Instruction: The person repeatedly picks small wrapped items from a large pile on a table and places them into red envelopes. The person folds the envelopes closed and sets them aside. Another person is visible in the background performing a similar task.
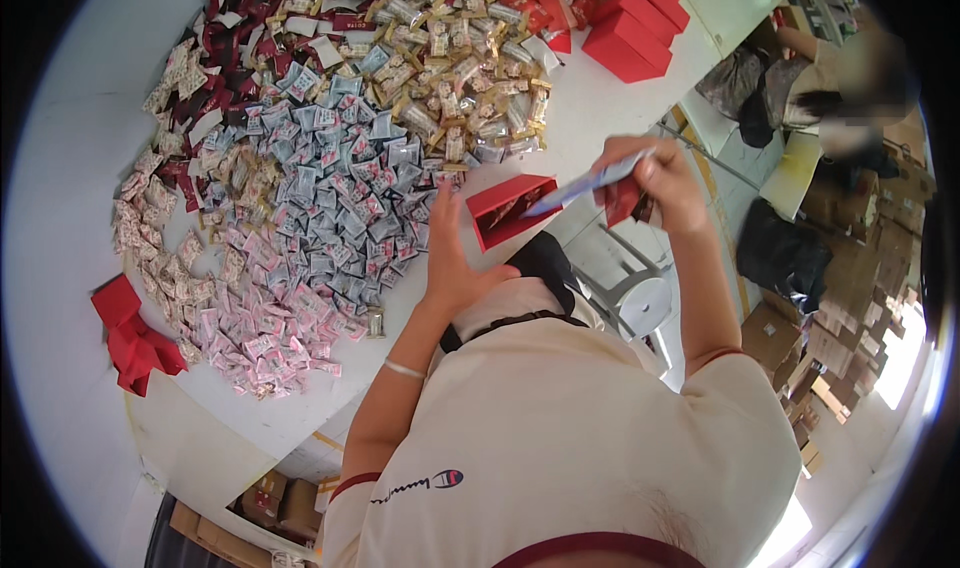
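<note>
In front of me at the table's edge, a small red box (pixel 512 230) lies with its open side up and dark red wrapped pieces inside. My left hand (pixel 455 253) is beside the box's left side, fingers and thumb spread, holding nothing. My right hand (pixel 665 183) pinches a long light blue packet (pixel 590 182), whose lower end reaches the box's opening. The same hand also grips a dark red packet (pixel 624 202) under its fingers. Left of the box lies a heap of blue-grey wrapped sweets (pixel 340 178), partly behind my left hand.
Gold-wrapped sweets (pixel 470 58), dark red packets (pixel 225 58), cream packets (pixel 150 218) and pink packets (pixel 265 333) cover the white table (pixel 215 408). Red boxes (pixel 630 43) stand far right, more red card (pixel 135 343) left. A stool (pixel 645 306), cartons (pixel 850 308) and another person (pixel 840 78) are right.
</note>
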The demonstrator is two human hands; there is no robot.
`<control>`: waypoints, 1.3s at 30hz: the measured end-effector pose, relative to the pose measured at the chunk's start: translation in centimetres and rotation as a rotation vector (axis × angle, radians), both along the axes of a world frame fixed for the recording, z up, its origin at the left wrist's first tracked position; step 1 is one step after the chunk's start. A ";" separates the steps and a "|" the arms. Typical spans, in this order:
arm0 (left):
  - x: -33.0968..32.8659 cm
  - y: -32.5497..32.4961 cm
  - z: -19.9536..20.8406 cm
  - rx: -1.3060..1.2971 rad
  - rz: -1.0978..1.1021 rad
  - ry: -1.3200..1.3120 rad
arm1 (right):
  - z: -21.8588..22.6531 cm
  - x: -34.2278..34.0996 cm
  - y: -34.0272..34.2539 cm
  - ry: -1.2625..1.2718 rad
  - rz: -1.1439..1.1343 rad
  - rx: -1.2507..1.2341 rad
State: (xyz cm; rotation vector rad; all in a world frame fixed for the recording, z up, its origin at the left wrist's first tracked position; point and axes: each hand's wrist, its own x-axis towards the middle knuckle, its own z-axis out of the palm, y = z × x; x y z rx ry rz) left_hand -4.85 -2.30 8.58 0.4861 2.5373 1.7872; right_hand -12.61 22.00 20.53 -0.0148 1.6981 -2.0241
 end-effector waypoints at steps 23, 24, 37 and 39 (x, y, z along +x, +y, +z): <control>2.7 -1.0 3.2 0.303 0.424 -0.239 | -14.1 7.4 -10.8 0.947 -0.347 0.936; 2.8 -0.8 3.1 0.290 0.422 -0.235 | -13.3 7.3 -11.1 0.863 -0.286 0.965; 2.7 -0.3 1.9 0.028 0.279 -0.006 | -15.0 9.3 -7.5 1.238 -0.025 1.003; 2.8 -0.4 1.3 -0.013 0.266 0.033 | -13.8 9.0 -7.9 1.047 0.143 1.113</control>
